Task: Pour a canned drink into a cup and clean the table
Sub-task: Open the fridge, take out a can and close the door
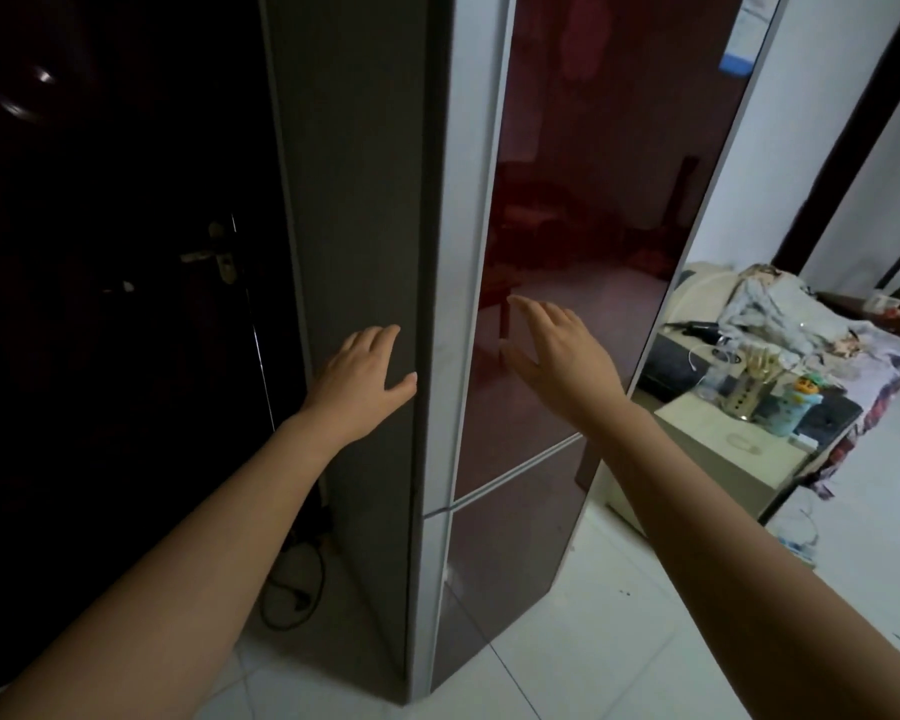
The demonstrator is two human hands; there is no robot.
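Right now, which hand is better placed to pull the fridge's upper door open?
Probably the left hand: it lies on the fridge side with its thumb at the upper door edge. The right hand hovers open before the glossy door front, away from that edge.

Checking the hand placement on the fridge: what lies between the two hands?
In the head view, the fridge's silver-grey front corner edge runs between the left hand and right hand.

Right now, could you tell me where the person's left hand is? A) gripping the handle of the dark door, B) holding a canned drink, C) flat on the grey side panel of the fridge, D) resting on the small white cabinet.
C: the left hand lies open on the grey side panel of the fridge, thumb at its front corner, and holds nothing.
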